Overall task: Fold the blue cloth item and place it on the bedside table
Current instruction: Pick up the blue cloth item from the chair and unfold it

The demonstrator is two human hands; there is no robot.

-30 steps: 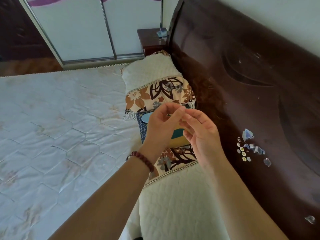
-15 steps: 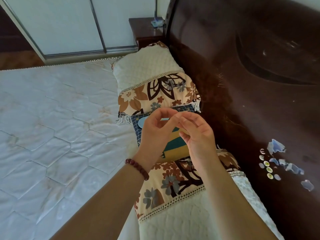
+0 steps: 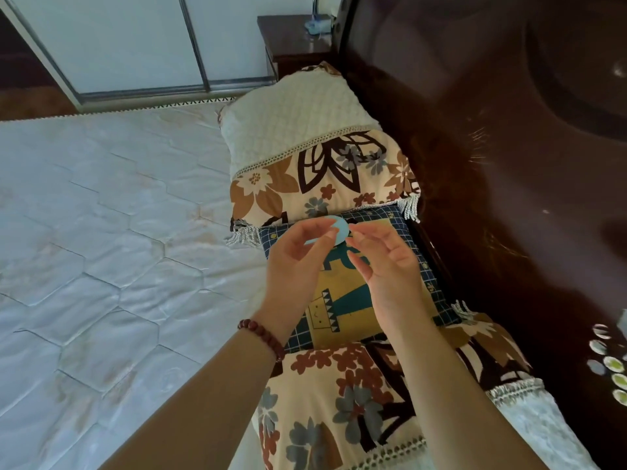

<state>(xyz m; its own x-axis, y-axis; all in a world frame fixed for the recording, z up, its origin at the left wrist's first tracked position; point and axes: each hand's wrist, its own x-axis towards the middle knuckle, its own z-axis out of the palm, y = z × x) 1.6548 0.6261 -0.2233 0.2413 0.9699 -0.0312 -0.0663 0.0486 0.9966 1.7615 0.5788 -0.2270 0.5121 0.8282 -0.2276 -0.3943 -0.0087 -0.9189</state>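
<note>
While we look down through the head camera, our left hand (image 3: 298,262) pinches the small blue cloth item (image 3: 337,228) at its lower edge; our right hand (image 3: 383,266) pinches its side at three o'clock, other fingers loosely spread. It hangs above the blue cushion (image 3: 339,300). We judge folding is underway; next, carrying it to the bedside table (image 3: 291,45) at twelve o'clock.

Left hand (image 3: 298,256) pinches blue cloth item (image 3: 336,228); right hand (image 3: 386,262) beside it.

Glossy dark wood headboard (image 3: 509,130); quilted cloth mattress (image 3: 101,232).
</note>
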